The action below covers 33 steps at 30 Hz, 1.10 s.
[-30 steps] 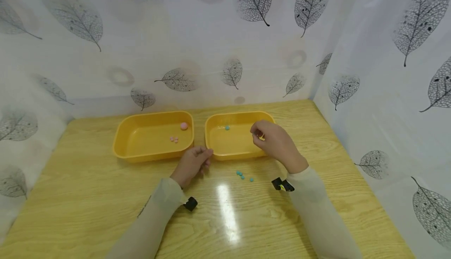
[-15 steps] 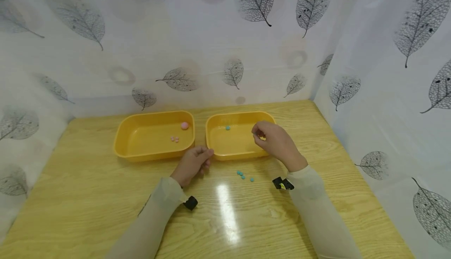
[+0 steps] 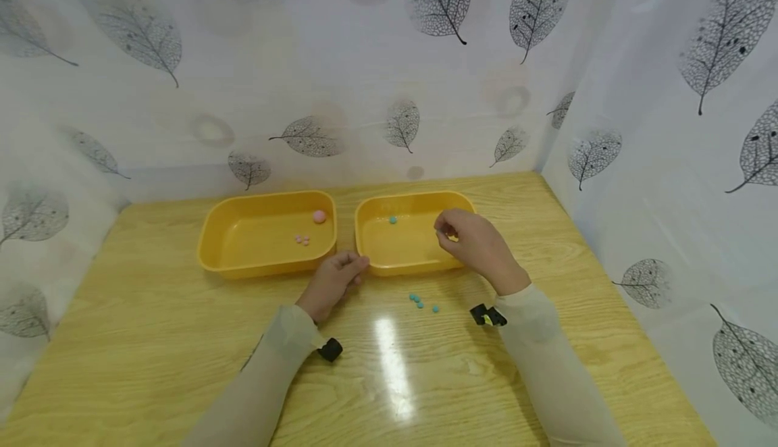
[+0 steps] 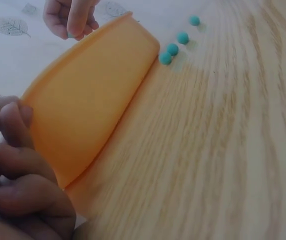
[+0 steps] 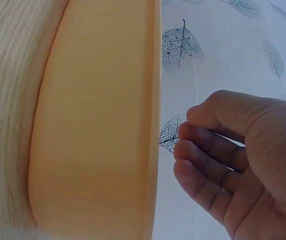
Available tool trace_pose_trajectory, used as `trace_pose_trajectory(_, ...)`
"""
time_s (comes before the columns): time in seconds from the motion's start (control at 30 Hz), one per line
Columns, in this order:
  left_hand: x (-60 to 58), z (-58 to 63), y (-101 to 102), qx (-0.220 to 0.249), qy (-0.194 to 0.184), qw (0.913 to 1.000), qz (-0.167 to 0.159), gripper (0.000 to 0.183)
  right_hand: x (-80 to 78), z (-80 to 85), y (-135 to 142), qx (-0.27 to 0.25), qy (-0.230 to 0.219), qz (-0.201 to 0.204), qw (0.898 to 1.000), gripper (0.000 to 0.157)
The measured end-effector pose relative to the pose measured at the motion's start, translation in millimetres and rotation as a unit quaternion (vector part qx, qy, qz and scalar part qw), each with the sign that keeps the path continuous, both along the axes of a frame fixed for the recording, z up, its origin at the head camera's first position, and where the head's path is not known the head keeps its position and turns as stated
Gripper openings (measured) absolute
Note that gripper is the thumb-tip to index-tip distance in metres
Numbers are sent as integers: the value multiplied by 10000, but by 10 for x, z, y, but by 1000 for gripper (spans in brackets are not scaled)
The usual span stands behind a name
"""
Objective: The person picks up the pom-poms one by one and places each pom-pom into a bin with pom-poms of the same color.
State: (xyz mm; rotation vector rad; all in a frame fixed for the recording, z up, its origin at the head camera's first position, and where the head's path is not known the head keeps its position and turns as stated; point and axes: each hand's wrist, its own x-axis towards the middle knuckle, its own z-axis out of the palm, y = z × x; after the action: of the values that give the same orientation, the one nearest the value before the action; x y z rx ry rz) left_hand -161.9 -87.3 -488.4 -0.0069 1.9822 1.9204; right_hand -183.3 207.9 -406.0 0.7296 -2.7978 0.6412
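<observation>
My left hand (image 3: 331, 283) pinches the near left corner of the right yellow tray (image 3: 413, 271) by its rim. Over that tray's right side, my right hand (image 3: 480, 244) holds a tiny teal ball (image 4: 70, 35) between thumb and fingertip; the fingers hide most of it. Another teal ball (image 3: 392, 220) lies inside the same tray, towards the back left. On the table in front are several teal balls (image 3: 420, 305), seen in a line in the left wrist view.
To the left stands a second yellow tray (image 3: 243, 273), holding one larger pink ball (image 3: 319, 217) and three small pink balls (image 3: 306, 243). A curtain (image 3: 340, 62) printed with leaves surrounds the back and sides of the wooden table (image 3: 152, 339).
</observation>
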Motion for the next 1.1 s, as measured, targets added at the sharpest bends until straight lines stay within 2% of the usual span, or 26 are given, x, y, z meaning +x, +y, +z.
trace_pose_trajectory(0.4, -43, -87, 2, 88, 396, 9992, 63, 44, -30, -29, -5, 1, 130, 29, 9999, 6)
trace_pose_trajectory(0.77, -57, -107, 21, 94, 446, 9989, 103, 42, -48, -18, -1, -63, -85, -126, 9999, 4)
trace_pose_trajectory(0.9, -51, -98, 15, 87, 418, 9990, 121, 41, -105, 24, -19, 7, -126, -128, 9998, 6)
trace_pose_trajectory(1.1, -42, -96, 1, 47, 363, 9992, 142, 39, -277, 138, -67, 263, -113, 47, 9996, 7)
